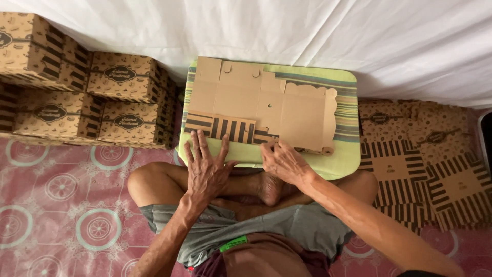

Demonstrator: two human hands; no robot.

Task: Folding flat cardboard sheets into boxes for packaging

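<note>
We see a flat, unfolded cardboard box blank (pixel 259 105) lying plain side up on a small green striped tray table (pixel 344 154), its long axis running left to right. Its near flaps, folded over, show brown and black stripes, and a scalloped flap points right. The left hand (pixel 206 166) lies flat, fingers spread wide, pressing the near left striped flap. The right hand (pixel 284 161) curls its fingers on the near edge at the middle, pinching or pressing a fold; we cannot tell which. At far left stand four assembled printed boxes (pixel 120 77), closed, stacked in two layers. At right, a pile of flat blanks (pixel 410 169) lies on the patterned pink floor mat (pixel 61 205), too overlapped to count.
</note>
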